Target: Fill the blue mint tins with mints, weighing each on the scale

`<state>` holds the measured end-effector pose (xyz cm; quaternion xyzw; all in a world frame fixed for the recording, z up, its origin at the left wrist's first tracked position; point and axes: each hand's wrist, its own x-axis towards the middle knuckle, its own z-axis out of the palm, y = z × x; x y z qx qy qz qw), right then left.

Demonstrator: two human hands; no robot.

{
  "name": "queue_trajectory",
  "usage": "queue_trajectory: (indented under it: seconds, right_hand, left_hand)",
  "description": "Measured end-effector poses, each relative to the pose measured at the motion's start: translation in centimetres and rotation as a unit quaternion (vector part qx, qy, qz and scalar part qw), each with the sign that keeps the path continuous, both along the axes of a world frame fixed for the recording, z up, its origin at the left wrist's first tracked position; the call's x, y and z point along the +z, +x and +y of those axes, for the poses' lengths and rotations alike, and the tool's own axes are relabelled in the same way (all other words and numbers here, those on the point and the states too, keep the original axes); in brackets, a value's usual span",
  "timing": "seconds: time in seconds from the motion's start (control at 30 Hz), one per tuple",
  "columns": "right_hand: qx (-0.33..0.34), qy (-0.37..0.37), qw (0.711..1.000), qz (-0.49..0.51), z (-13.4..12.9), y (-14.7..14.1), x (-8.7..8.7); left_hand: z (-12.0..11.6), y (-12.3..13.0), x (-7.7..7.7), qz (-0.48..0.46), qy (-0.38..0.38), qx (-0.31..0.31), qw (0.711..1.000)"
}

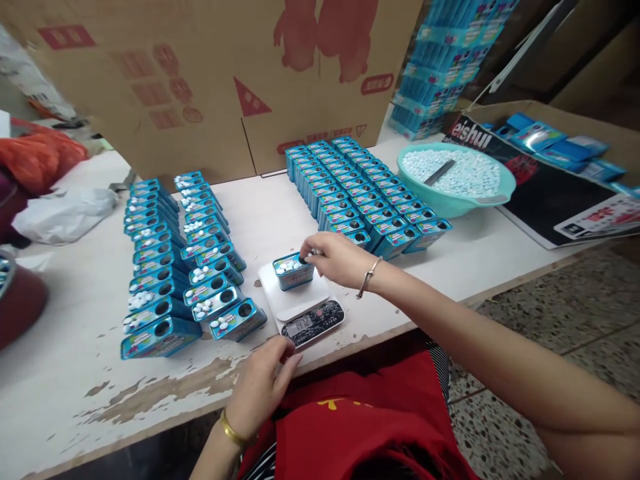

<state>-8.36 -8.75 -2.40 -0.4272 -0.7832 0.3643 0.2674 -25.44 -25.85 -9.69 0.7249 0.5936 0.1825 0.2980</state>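
A blue tin (294,275) with white pellets on its lid stands on a white digital scale (285,305). My right hand (336,259) is at the tin's right end, over its round opening, fingers pinched around white pellets. My left hand (263,377) rests at the table edge by the scale's lower left corner, its fingers curled and holding nothing visible; the fingertips are partly hidden. Left of the scale are two rows of blue tins (237,320), many with pellets on top. A block of tins with dark round openings (390,241) stands behind and right of the scale.
A turquoise bowl (457,207) of white pellets with a dark scoop sits at the right. Beyond it are an open carton (545,207) and stacked blue packs (425,87). A large cardboard box (200,87) stands behind; a plastic bag (67,213) and red container (23,300) are left.
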Motion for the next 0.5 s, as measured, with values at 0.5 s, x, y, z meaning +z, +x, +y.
queue_trajectory:
  seconds: [0.5]
  right_hand:
    - [0.032,0.069,0.985,-0.155,0.9,-2.0,0.5]
  left_hand:
    - [1.3,0.0,1.4,-0.017,0.213,0.033,0.976]
